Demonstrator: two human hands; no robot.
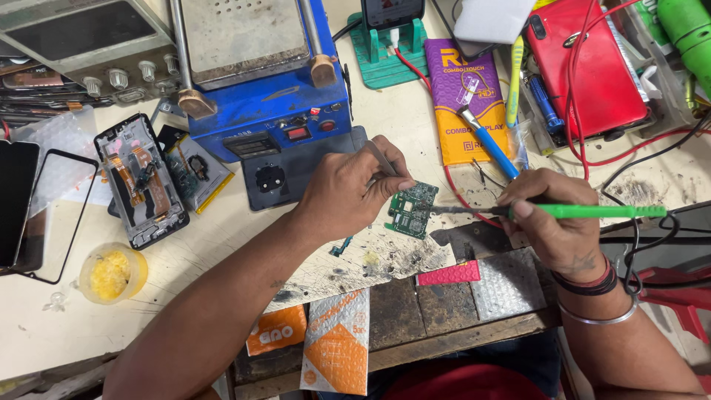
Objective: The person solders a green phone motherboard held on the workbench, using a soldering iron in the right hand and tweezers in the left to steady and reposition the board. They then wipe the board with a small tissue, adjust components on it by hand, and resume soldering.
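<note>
The scene is bright and evenly lit, with soft white light that seems to come from above and a little from the front. Shadows are short and weak — the left hand [354, 194] puts only a pale shadow on the cream, stained worktop [222, 237]. The glossy red phone cover [592, 67] shows a mild glare, and the black glass screen panel [16, 204] at the left edge reflects some light. The centre is sharp: the small green circuit board [412, 209] is clear in detail. The right hand [552, 222] with the green-handled soldering iron [592, 211] has almost no motion blur. Toward the edges the picture bends slightly — the wide lens stretches the corners, and the forearms near the bottom look softer.
</note>
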